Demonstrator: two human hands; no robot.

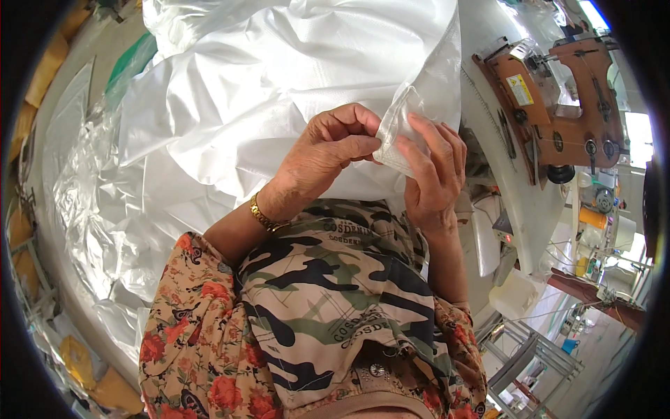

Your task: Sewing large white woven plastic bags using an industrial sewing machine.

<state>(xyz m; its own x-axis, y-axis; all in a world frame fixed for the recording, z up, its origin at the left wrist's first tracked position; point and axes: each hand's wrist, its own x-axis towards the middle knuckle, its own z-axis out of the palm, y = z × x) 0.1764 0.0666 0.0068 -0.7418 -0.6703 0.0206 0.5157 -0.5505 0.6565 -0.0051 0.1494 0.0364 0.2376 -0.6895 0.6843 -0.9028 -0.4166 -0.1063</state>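
A large sheet of shiny white fabric spreads in folds before me and hangs over my lap. Its stitched corner is raised between my hands. My left hand pinches the corner's near edge between thumb and fingers; anything finer in that pinch is too small to make out. On the other side, my right hand holds the corner with bent fingers laid over it, its thumb mostly hidden. A gold-coloured watch or bracelet circles my left wrist.
To the right, a brown sewing machine stands on a pale table, with dark slim tweezers or snips beside it. Crumpled clear plastic lies at the left. A metal-framed stool or stand is at the lower right.
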